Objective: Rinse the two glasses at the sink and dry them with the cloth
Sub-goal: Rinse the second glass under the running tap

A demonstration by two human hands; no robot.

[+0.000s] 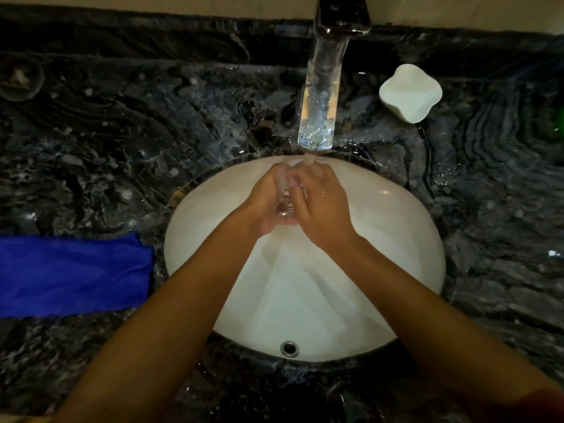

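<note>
A small clear glass [285, 198] is held between both hands over the white sink basin [396, 239], under the water stream [320, 99] running from the tap [341, 16]. My left hand [262, 203] wraps the glass from the left. My right hand [323, 206] covers it from the right with fingers curled over it. Most of the glass is hidden by the fingers. The blue cloth [70, 276] lies flat on the counter left of the basin. A faint round clear shape [18, 80], possibly the other glass, stands at the far left back of the counter.
The dark marbled counter [152, 132] around the basin is wet near the tap. A white lobed object [410, 93] sits right of the tap. Something green [554, 123] shows at the right edge. The overflow hole [289, 348] is at the basin's near wall.
</note>
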